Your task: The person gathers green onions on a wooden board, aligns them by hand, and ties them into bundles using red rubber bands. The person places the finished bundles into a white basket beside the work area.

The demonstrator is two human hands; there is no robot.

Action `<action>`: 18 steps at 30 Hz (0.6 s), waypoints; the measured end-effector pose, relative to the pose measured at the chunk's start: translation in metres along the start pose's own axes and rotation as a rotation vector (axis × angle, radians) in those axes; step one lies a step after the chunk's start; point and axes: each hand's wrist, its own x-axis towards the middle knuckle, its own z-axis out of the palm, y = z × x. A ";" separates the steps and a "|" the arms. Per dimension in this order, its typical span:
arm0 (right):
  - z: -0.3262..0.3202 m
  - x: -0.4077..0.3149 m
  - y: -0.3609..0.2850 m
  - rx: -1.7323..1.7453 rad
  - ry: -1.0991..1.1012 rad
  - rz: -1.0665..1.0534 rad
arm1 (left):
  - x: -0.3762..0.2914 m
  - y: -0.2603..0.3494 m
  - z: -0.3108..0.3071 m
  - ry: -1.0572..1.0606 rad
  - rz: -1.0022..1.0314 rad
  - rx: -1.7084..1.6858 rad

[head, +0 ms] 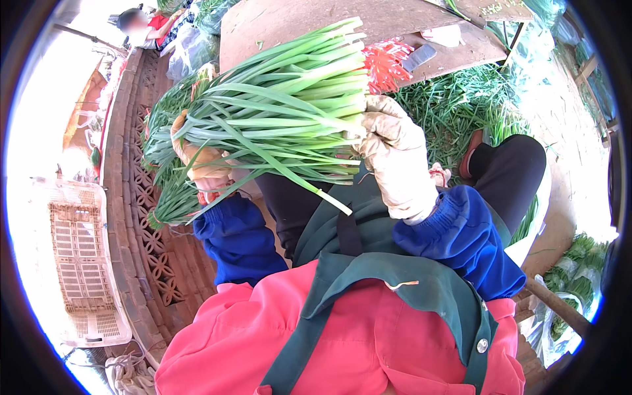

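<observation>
A large bunch of long, flat green leaves, which look like garlic chives, lies sideways between my gloved hands, its pale cut ends to the right. My left hand wraps around the leafy part from below and holds it. With bent fingers, my right hand touches the pale ends; whether it grips any stalks cannot be told. One stalk slants down out of the bunch. Beyond my left hand are tied green bundles. Red-and-white ties lie on the wooden table behind the cut ends.
A phone-like flat object rests by the ties. Loose green leaves cover the floor below the table. At the left stand a low brick wall and a plastic crate. Another person is at the upper left. Bagged greens lie lower right.
</observation>
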 end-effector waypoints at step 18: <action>-0.130 0.003 0.004 0.061 0.338 0.325 | 0.026 0.019 -0.037 0.002 0.066 -0.050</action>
